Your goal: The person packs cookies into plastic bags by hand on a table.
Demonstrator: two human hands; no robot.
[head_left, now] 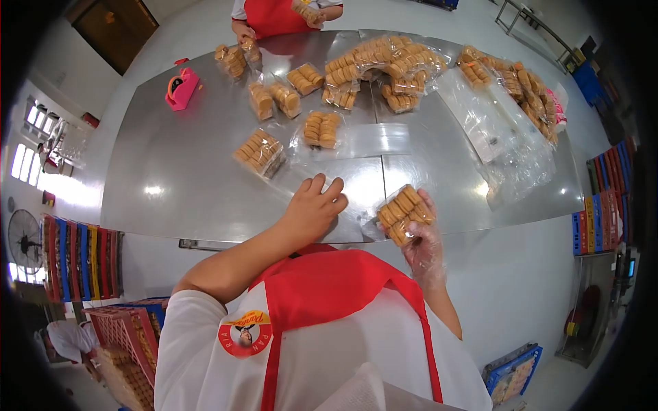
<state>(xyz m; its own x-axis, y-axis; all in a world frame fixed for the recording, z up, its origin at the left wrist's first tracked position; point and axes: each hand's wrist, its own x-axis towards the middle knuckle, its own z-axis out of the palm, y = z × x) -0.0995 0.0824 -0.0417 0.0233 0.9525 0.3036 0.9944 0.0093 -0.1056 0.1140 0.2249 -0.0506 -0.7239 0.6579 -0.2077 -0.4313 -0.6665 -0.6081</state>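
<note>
My right hand (426,248), in a clear plastic glove, grips a clear bag of round cookies (406,214) above the near edge of the steel table. The tan cookies lie stacked in rows inside it. My left hand (315,211) is bare and held over the table, its fingers bent and apart, with nothing visible in them. Beyond its fingertips lies another cookie bag (260,152), its loose plastic end trailing toward my hand. A further cookie bag (321,130) rests a little farther off, beside a flat piece of clear plastic (381,141).
The steel table (171,198) bears a heap of cookie bags (384,58) at the back and more at the right (524,85). Empty clear bags (490,130) spread at right. A pink tape dispenser (181,90) stands left. Opposite, a person in a red apron (276,17) handles bags.
</note>
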